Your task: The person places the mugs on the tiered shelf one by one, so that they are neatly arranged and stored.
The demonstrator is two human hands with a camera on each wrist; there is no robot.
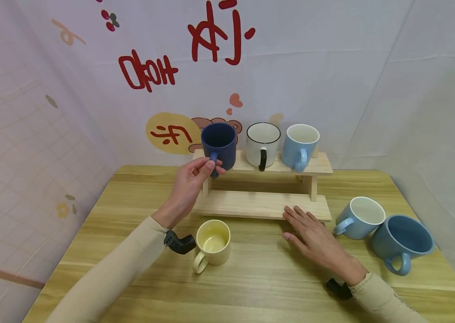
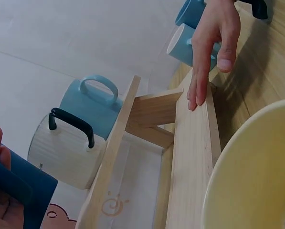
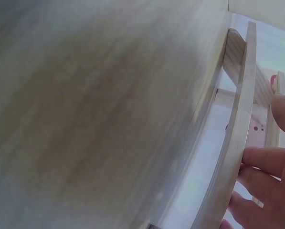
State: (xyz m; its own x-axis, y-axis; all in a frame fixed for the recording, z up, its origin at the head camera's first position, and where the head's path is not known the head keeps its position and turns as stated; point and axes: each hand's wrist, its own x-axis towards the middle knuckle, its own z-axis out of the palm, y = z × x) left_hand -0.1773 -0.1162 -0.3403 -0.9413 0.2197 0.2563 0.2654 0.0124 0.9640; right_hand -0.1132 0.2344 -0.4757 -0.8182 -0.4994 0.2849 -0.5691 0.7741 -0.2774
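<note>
My left hand [image 1: 195, 179] pinches the handle of a dark blue mug [image 1: 220, 143] at the left end of the rack's upper shelf. In the left wrist view the same dark blue mug [image 2: 30, 191] shows at the lower left edge. A white mug with a black rim and handle [image 1: 262, 141] and a light blue mug [image 1: 297, 148] stand beside it on that shelf. My right hand [image 1: 320, 242] rests its straight fingertips on the front edge of the lower shelf [image 1: 251, 204], toward its right end. In the right wrist view its fingers [image 3: 264, 181] touch the wooden board.
A pale yellow mug [image 1: 214, 246] stands on the table in front of the rack, near the left wrist. Right of the right hand are a small light blue mug [image 1: 360, 217] and a wider blue mug [image 1: 402, 242]. A printed cloth [image 1: 332, 80] hangs behind the rack.
</note>
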